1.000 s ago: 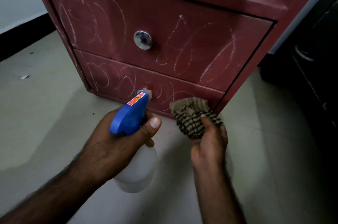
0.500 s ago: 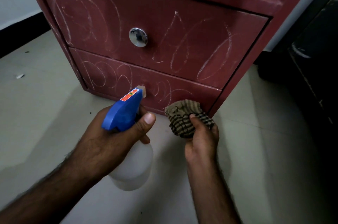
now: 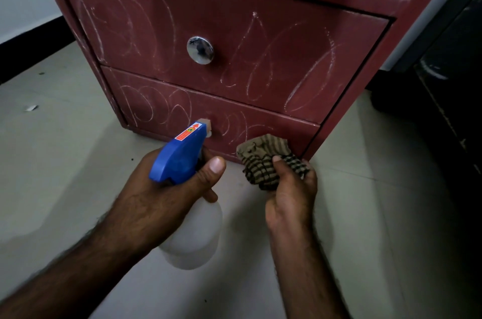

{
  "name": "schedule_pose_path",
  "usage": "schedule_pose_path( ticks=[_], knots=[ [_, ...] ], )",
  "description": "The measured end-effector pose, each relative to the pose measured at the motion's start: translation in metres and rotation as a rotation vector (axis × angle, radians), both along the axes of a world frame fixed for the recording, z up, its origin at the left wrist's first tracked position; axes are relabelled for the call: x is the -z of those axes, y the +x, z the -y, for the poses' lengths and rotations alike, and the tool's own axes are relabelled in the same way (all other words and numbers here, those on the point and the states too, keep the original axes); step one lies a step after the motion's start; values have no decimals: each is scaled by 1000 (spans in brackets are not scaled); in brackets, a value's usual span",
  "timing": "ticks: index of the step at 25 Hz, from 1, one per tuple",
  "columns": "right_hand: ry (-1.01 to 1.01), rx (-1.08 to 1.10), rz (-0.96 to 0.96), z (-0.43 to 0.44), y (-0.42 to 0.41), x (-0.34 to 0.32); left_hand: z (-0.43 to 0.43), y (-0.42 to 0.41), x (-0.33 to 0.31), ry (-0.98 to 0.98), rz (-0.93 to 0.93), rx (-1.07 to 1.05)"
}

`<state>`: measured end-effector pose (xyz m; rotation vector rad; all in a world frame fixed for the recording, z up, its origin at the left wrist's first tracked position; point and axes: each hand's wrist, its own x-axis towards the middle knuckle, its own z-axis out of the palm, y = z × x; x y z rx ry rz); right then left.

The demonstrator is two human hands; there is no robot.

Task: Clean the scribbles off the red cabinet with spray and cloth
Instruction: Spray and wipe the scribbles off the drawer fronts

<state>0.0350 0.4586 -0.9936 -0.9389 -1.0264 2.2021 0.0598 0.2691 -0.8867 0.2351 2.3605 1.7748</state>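
The red cabinet (image 3: 260,31) stands on the floor with two drawers, both covered in white chalk scribbles (image 3: 273,63). A round chrome knob (image 3: 200,50) sits on the upper drawer. My left hand (image 3: 167,196) grips a spray bottle (image 3: 182,154) with a blue trigger head and a translucent white body, its nozzle pointing at the lower drawer front from close by. My right hand (image 3: 289,198) holds a bunched brown-and-black checked cloth (image 3: 263,162) just in front of the lower drawer's right end.
Pale tiled floor (image 3: 65,162) spreads around the cabinet. A dark piece of furniture (image 3: 453,99) stands close on the right. A white wall with a black skirting (image 3: 28,50) runs at the left. A small scrap (image 3: 31,108) lies on the floor.
The view has shifted slightly, so the cabinet and both hands sit a little differently in frame. Both hands keep the same hold on the bottle and the cloth, near the lower drawer.
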Motion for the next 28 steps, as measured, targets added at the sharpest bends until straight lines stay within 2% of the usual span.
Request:
schedule_pose_path(
  ticks=[3,8,13,19,24,28],
  knots=[
    [49,15,-179,-2,-3,-14,2,-1,2,-7,-5,-1],
    [45,-22,18,4,-1,1,2,-2,2,-7,10,-20],
    [51,-30,-172,1,-3,-13,4,-2,1,-13,-6,-10],
    [10,-83,10,7,-2,1,5,-3,3,-3,0,-22],
    [54,-58,-177,3,-4,-15,6,-4,-1,-10,1,-28],
    [65,-73,11,9,-5,5,4,-3,-1,5,17,-53]
  ],
)
